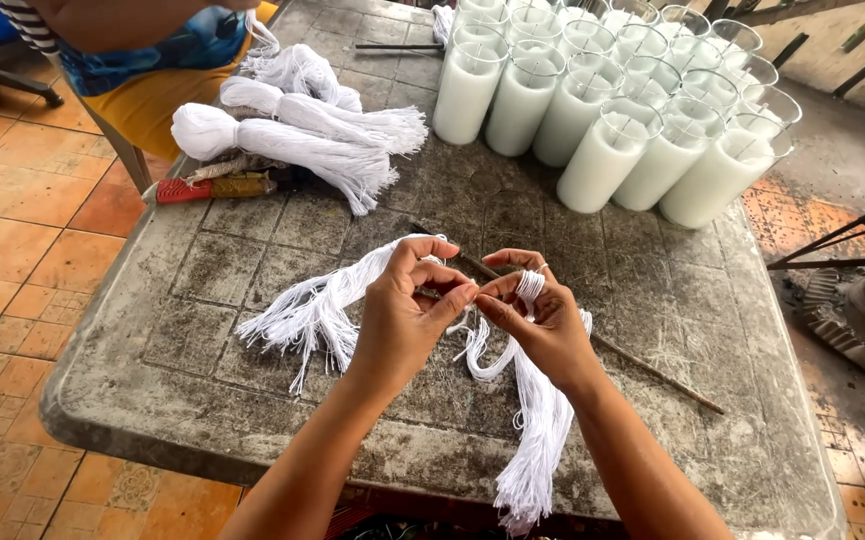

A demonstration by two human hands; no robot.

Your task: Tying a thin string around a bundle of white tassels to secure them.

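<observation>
My left hand (408, 310) and my right hand (538, 320) meet over the middle of a grimy grey table (203, 310), fingertips pinched together on white string. A bundle of white string (538, 430) is looped over my right fingers and hangs down past the table's front edge. Under my left hand a second fan of cut white strings (318, 305) lies spread on the table. A thin dark stick (653, 370) runs diagonally beneath both hands.
Several tall glass candles filled with white wax (613, 110) stand in rows at the back right. Tied white string hanks (303, 135) and a red-handled tool (208, 187) lie at the back left. Another person in blue and yellow (163, 60) sits beyond. Orange tiled floor surrounds the table.
</observation>
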